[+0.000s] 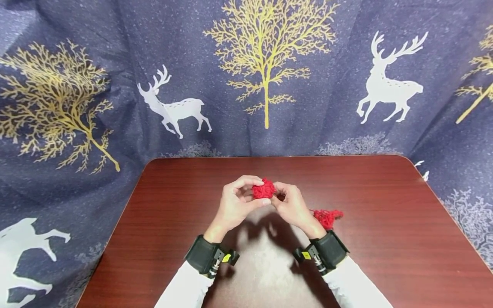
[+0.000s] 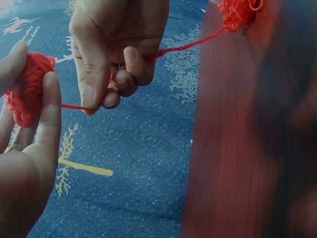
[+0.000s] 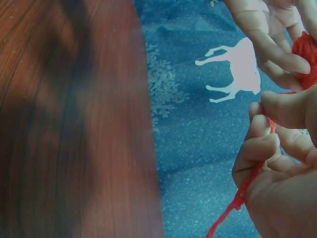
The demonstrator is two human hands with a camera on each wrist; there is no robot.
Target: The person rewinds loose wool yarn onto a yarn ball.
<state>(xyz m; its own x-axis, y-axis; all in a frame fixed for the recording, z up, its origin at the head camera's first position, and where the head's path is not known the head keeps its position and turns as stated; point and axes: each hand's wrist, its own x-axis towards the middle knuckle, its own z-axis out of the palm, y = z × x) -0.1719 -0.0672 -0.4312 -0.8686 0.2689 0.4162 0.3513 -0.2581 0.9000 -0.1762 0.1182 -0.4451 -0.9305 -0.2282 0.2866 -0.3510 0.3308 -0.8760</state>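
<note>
A ball of red yarn (image 1: 263,189) is held up over the table between the fingers and thumb of my left hand (image 1: 236,204). Close beside it, my right hand (image 1: 291,206) pinches the red strand (image 3: 257,171) between thumb and forefinger. In the left wrist view the strand runs from the yarn ball (image 2: 32,89) to the right hand (image 2: 119,54), passes through its curled fingers, and leads on to a loose heap of yarn (image 2: 240,14). In the head view that tangled heap (image 1: 326,218) lies beyond my right wrist, partly hidden by it.
The reddish-brown wooden table (image 1: 173,192) has rounded far corners. Behind and at both sides hangs a dark blue cloth (image 1: 169,42) printed with white deer and yellow trees. A black camera strap (image 1: 204,255) sits on each wrist, over white sleeves.
</note>
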